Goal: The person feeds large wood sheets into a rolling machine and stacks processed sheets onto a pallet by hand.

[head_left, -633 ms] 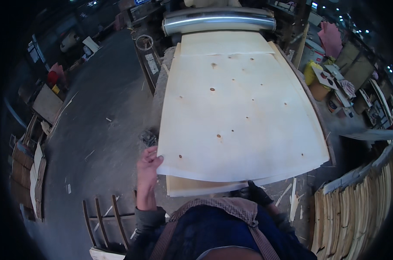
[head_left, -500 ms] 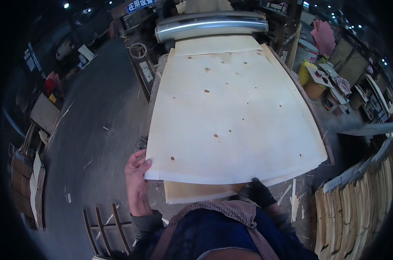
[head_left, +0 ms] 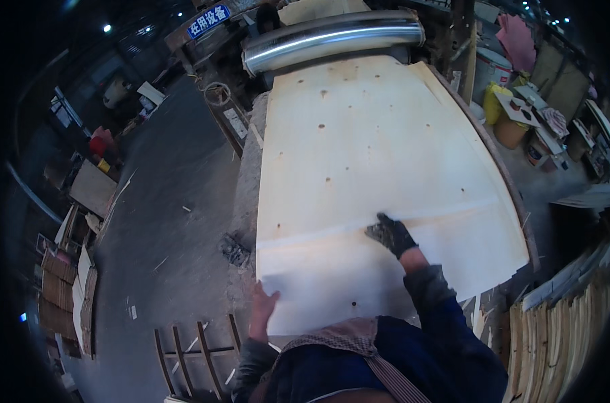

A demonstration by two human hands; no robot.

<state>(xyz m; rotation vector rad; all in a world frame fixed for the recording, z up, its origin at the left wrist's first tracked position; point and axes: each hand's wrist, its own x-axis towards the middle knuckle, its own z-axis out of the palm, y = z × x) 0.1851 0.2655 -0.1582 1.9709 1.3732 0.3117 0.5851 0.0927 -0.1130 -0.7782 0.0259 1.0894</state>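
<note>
A pale wood veneer sheet (head_left: pixel 358 154) with brown knots lies on the table, its far end at a shiny metal roller (head_left: pixel 335 41). Beyond its near edge shows a second veneer sheet (head_left: pixel 332 275), which reaches almost to my body. My bare left hand (head_left: pixel 264 307) is closed on the left edge of this nearer sheet, thumb on top; the fingers are partly hidden. My right hand (head_left: pixel 392 235), in a dark glove, rests with fingers stretched out near the seam between the two sheets.
Stacked veneer strips (head_left: pixel 560 329) stand at the lower right. A metal rack (head_left: pixel 197 359) lies low on the left beside the dark floor. Buckets and a yellow bag (head_left: pixel 495 101) are at the far right. A blue sign (head_left: pixel 209 22) hangs left of the roller.
The knotted sheet has slid forward to the roller, baring more of the nearer sheet. My right hand has moved forward from the near edge onto the sheets; my left hand is nearer my body.
</note>
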